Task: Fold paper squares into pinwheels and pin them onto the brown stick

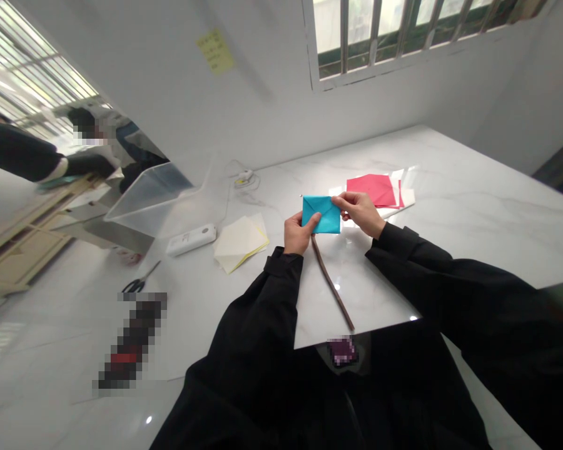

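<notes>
Blue folded paper [327,219] sits between our 2 hands, held up over the white marbled table [473,231], with crease lines crossing the face turned toward us. Our left hand [298,234] has its fingers clamped on the left side of the paper, the thumb laid over the front. Our right hand [359,211] pinches the upper right corner, thumb and index finger closed on it; how hard they press, we cannot tell. Below the paper we see a thin brown stick [331,284], slightly bent, slanting down to the right toward the table's near edge. Beyond our right hand lie red sheets [373,187] with some white paper beside them. To the left of our left hand, well apart from it, we have a pile of cream and yellow sheets [238,242], and just beside that a long white box [191,239]. Farther left we find black-handled scissors [135,285] and a clear plastic bin [152,203]. Above, a yellow note [216,52] is stuck to the wall.
</notes>
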Demonstrator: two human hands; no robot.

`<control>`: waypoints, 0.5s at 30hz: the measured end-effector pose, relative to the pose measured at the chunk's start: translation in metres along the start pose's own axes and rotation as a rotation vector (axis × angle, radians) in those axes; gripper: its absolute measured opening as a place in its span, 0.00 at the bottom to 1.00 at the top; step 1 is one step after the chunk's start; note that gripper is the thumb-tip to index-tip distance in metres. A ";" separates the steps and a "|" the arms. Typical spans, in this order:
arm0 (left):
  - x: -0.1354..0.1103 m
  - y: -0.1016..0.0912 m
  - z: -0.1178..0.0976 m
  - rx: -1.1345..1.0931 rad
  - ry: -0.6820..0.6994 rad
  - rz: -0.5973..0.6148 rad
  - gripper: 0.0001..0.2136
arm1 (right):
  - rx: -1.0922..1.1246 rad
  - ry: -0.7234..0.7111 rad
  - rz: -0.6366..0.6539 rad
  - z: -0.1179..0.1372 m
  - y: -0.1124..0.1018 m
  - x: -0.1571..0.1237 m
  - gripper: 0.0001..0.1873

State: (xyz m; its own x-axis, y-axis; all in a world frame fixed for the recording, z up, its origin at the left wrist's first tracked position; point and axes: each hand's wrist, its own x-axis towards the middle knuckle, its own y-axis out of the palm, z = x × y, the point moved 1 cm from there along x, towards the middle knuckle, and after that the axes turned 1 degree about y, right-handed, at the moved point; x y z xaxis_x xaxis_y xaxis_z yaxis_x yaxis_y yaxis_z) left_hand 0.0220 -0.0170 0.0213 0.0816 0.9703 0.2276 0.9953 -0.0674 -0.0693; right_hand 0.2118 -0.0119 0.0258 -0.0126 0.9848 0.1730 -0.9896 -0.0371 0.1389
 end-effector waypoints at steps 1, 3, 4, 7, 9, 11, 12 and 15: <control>0.000 0.000 0.000 -0.004 -0.002 -0.003 0.23 | 0.004 0.002 0.003 0.000 0.000 0.000 0.29; 0.001 0.000 0.000 -0.008 -0.003 -0.005 0.24 | 0.014 0.018 0.010 -0.001 -0.001 0.000 0.28; 0.001 0.000 0.001 -0.009 -0.003 -0.005 0.24 | 0.020 0.031 0.009 -0.002 -0.001 0.000 0.29; 0.001 -0.001 0.001 -0.001 0.005 -0.002 0.24 | 0.027 0.059 -0.008 -0.003 -0.003 0.001 0.30; 0.001 -0.001 0.002 0.003 0.007 0.000 0.24 | 0.018 0.059 -0.014 -0.003 -0.004 0.001 0.31; 0.001 0.000 0.002 0.003 0.002 -0.001 0.24 | 0.007 0.050 -0.008 -0.002 -0.005 0.002 0.30; 0.001 0.000 0.002 0.002 -0.002 -0.003 0.24 | 0.002 0.043 -0.005 -0.002 -0.005 0.002 0.30; 0.001 0.000 0.002 0.002 -0.012 -0.007 0.24 | -0.021 0.020 0.007 -0.002 -0.006 0.002 0.29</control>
State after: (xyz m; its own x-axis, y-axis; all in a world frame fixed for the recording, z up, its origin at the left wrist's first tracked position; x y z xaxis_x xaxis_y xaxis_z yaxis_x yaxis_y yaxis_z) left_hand 0.0220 -0.0154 0.0195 0.0743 0.9735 0.2165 0.9957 -0.0606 -0.0694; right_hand 0.2174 -0.0090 0.0234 -0.0223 0.9878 0.1539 -0.9923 -0.0406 0.1168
